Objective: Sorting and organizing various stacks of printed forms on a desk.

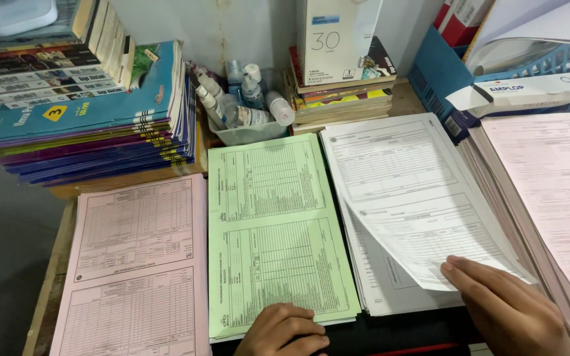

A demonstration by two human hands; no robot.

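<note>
My right hand (506,310) rests flat on the near corner of the top white form (404,191), whose left edge curls up off the white stack (380,283) under it. My left hand (285,331), fingers curled, lies on the near edge of the green form stack (272,224). To the left lies a pink form stack (136,264), touched by neither hand. No hand grips anything.
A tall pile of pink sheets (549,191) fills the right side. At the back are stacked books (87,118), a small tray of bottles (242,105), a white box on books (338,39) and a blue basket (536,62) holding paper.
</note>
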